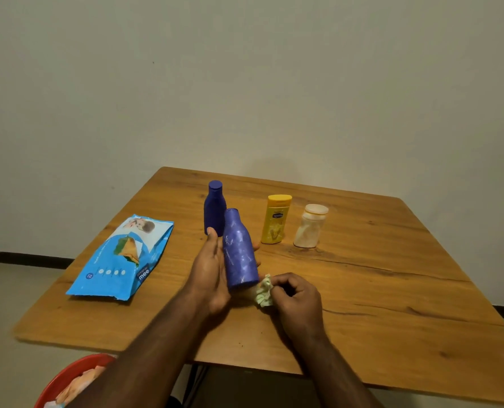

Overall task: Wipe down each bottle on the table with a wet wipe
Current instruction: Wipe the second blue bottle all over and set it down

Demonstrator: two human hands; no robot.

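My left hand [212, 269]: fingers wrapped round a blue bottle [240, 250], held off the counter [377, 290], cap tilted away from me, base toward me. My right hand [296, 295]: closed on a crumpled wet wipe [264, 290], touching the bottle's base, so the wipe would travel up the long axis. Beyond: second blue bottle [214, 206], yellow bottle [276, 219], pale bottle [309, 226], all upright. Left: blue wipes pack [124, 257], lying flat.

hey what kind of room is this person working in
Probably a plain room at home, not a workshop: a bare wall, a wooden table with toiletry bottles and a wet wipes pack, and a red tub on the floor.
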